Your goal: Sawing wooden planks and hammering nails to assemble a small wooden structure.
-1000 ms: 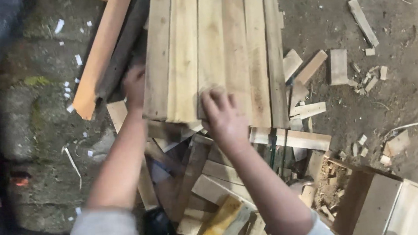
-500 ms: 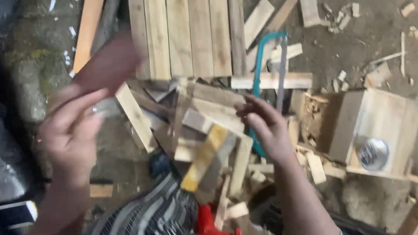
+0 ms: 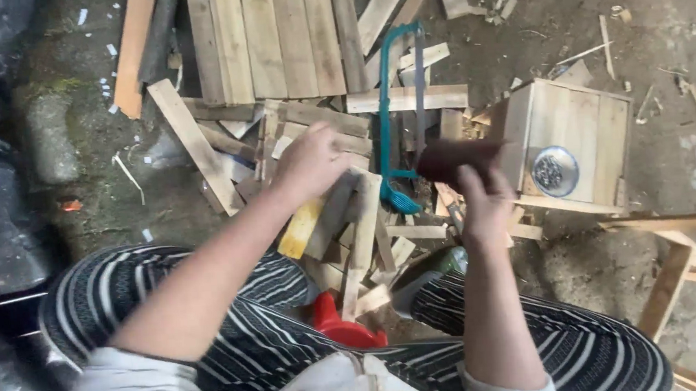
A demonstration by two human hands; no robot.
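The right hand (image 3: 483, 202) now grips a dark brown, blunt piece of wood (image 3: 456, 159), fingers wrapped round it, raised beside the teal-framed hacksaw (image 3: 400, 118) on the floor. Half a second ago this hand was empty over the scraps, and the left hand held a dark piece up. The left hand (image 3: 313, 161) has since come down onto the heap of wood offcuts (image 3: 350, 220); it is blurred, so I cannot tell whether it is clamped on one. The small wooden box (image 3: 573, 143) stands just right.
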